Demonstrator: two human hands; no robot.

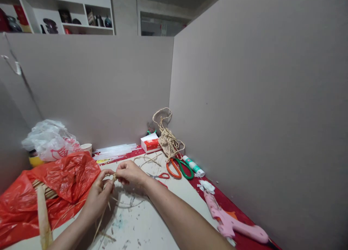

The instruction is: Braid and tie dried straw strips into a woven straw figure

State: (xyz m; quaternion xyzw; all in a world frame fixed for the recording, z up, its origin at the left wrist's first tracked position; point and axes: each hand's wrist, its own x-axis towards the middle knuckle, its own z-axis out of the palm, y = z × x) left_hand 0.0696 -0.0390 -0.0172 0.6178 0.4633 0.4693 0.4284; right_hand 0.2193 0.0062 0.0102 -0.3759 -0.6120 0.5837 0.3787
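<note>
Strand of straw-coloured fibre (114, 176), held between the fingertips of the left hand (98, 195) and the right hand (132, 174), both pinched closed on it. It trails below the left hand, over the pale, stained board (160, 217).

Lower centre: fingers (109, 187) partly hide a small straw-coloured piece (115, 176); bottom right: the pink glue gun's (224, 220) dark cord (272, 245) is cut off.

The left forearm (72, 224) is slanting up and rightward, the right forearm (179, 213) up and leftward. The left hand (100, 192) and right hand (132, 173) are pinching close together, thumbs opposing forefingers, fingertips nearly meeting. The right hand's other fingers are curling inward.
</note>
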